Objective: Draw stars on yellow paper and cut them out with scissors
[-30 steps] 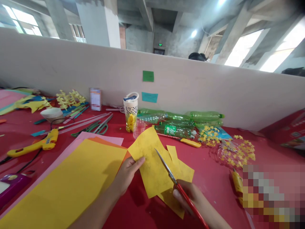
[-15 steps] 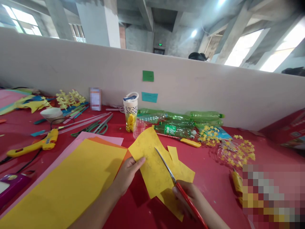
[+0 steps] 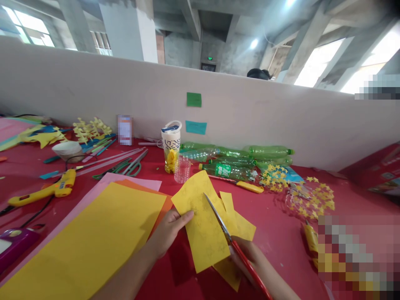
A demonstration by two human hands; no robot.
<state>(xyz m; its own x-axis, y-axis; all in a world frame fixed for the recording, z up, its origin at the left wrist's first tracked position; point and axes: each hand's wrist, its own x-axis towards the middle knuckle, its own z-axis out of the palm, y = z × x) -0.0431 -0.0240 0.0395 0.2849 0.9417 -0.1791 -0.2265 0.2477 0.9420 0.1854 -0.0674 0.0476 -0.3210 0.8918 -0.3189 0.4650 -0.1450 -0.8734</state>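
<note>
Yellow sheet [image 3: 203, 233] in our left hand [image 3: 168, 233], scissors [image 3: 239, 251] in our right hand [image 3: 248, 254]

So we're pinching the sheet at its left edge, thumb on top, held up over the red table [image 3: 284, 246]. Faint marks are scattered on it. Our right fingers are wrapped round the red handles, blades slanting across the sheet's right side; we can't tell if they're parted. Other yellow pieces [image 3: 246, 227] peek out past it on the right. Left of us lies some big yellow paper [image 3: 93, 233]. Farther back: 1 cup [image 3: 171, 139], green bottles [image 3: 268, 151], plus 2 notes [image 3: 196, 127] on the partition [image 3: 143, 91].
</note>
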